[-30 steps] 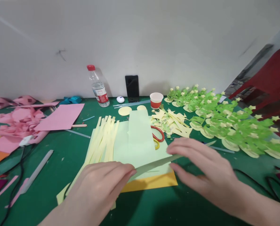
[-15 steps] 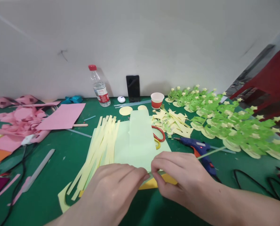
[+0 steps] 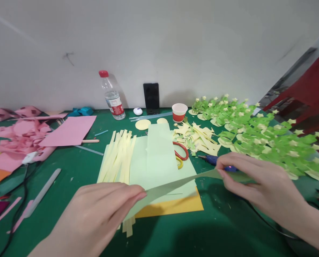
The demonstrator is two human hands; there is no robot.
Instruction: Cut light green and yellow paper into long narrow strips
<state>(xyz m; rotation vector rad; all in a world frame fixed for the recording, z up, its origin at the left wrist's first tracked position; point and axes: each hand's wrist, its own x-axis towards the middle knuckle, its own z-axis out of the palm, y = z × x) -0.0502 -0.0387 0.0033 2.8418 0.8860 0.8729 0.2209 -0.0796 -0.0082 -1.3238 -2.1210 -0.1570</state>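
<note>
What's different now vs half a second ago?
The hands have spread apart: left hand leftward, right hand rightward and away, now covering more of the glue gun. More of the green paper strip shows between them; both still hold it. Bottle, phone and cup stayed put.

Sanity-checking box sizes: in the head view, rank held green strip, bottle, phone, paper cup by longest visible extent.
1. Green strip (nearness to the camera enlarges it)
2. Bottle
3. Phone
4. Paper cup
</note>
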